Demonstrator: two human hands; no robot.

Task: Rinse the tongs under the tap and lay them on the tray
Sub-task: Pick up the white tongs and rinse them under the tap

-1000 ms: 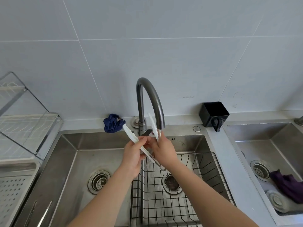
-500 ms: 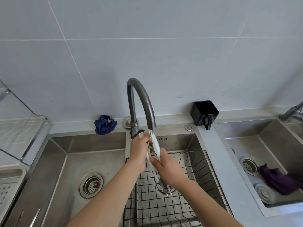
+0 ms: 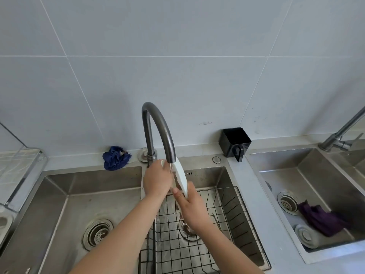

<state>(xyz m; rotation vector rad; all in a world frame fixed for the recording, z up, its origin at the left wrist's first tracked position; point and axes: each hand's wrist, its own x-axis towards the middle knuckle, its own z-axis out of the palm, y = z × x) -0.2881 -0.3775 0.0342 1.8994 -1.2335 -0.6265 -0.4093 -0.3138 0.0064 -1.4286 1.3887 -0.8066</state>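
— Rinsing was underway; left grip [image 3: 157,179] and right grip [image 3: 194,210] both clasped the white tongs [image 3: 181,177] beneath the tap spout [image 3: 170,155].
— Risk judged: wet plastic could slip, falling into the wire basket [image 3: 227,204].

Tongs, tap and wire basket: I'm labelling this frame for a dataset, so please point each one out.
tongs [image 3: 180,175], head view, on the white arm just below the spout.
tap [image 3: 163,125], head view, on the curved neck.
wire basket [image 3: 177,254], head view, on the bare grid floor near the front.
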